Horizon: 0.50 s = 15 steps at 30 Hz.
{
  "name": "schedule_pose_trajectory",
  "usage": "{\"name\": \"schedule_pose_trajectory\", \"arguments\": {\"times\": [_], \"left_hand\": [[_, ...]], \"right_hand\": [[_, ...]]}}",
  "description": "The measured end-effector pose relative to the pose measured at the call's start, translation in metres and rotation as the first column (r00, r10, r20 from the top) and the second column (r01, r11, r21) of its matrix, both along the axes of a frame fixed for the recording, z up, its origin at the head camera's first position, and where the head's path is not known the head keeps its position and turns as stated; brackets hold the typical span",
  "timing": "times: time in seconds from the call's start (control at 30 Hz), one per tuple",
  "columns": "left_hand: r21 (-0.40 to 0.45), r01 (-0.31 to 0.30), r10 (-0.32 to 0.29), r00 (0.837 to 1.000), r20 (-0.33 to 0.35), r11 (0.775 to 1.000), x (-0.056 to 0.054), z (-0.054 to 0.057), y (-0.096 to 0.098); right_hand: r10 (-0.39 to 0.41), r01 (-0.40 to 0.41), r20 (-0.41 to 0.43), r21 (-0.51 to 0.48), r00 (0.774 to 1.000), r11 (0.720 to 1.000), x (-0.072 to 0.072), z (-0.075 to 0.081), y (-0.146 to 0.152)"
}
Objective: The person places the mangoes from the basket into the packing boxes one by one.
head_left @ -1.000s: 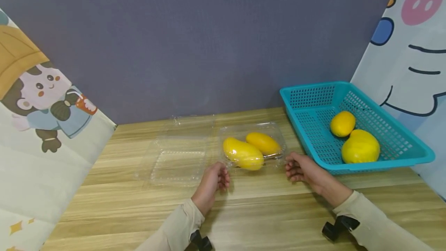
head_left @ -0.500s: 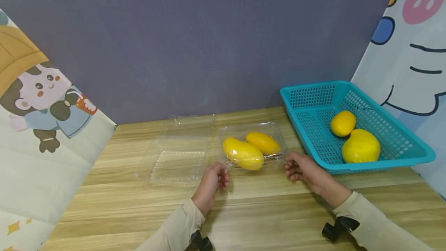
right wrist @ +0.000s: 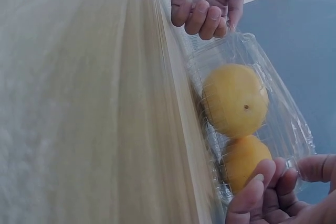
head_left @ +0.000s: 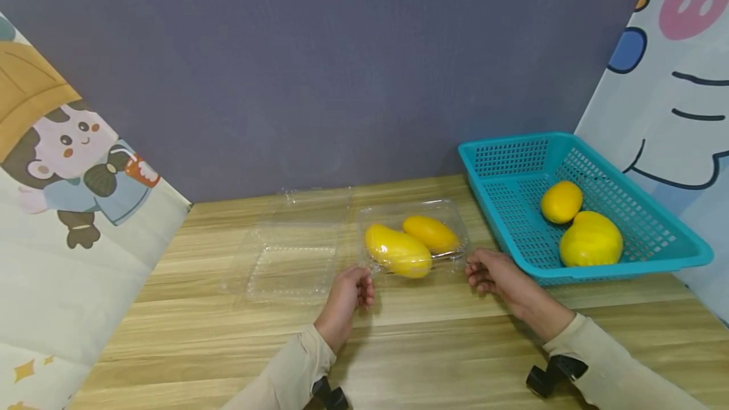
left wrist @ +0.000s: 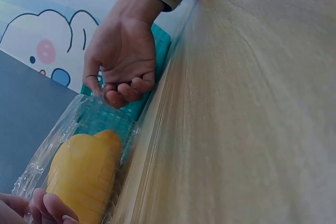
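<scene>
A clear plastic clamshell box [head_left: 370,212] stands mid-table with its lid down over two yellow mangoes, a larger one [head_left: 398,250] in front and a smaller one [head_left: 431,235] behind. My left hand [head_left: 345,299] pinches the box's front left corner between thumb and forefinger, the other fingers curled. At the front right corner my right hand [head_left: 501,280] does the same. In the left wrist view, the right hand [left wrist: 123,59] has its thumb and fingertips at the box's edge. The right wrist view shows the left hand [right wrist: 207,3] at the opposite corner.
Left of the box lies a second clear clamshell [head_left: 293,271], lid folded back. A turquoise basket [head_left: 490,207] on the right holds a yellow mango [head_left: 561,202] and a larger yellow fruit [head_left: 591,240]. A grey panel [head_left: 342,68] rises behind the wooden table [head_left: 421,359].
</scene>
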<state>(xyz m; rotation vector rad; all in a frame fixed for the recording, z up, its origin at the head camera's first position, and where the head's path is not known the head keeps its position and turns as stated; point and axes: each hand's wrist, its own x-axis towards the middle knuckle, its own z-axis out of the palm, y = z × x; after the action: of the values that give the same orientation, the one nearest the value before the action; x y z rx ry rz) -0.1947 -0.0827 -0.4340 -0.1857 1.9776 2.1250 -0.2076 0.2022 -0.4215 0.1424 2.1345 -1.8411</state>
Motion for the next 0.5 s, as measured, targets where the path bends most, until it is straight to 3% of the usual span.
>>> {"name": "schedule_pose_trajectory", "arguments": {"times": [0.5], "left_hand": [[-0.017, -0.026, 0.026, 1.000, -0.003, 1.000, 0.0027, 0.0037, 0.0020]], "right_hand": [[0.014, -0.014, -0.010, 0.010, 1.000, 1.000, 0.0012, -0.0012, -0.0005]]}}
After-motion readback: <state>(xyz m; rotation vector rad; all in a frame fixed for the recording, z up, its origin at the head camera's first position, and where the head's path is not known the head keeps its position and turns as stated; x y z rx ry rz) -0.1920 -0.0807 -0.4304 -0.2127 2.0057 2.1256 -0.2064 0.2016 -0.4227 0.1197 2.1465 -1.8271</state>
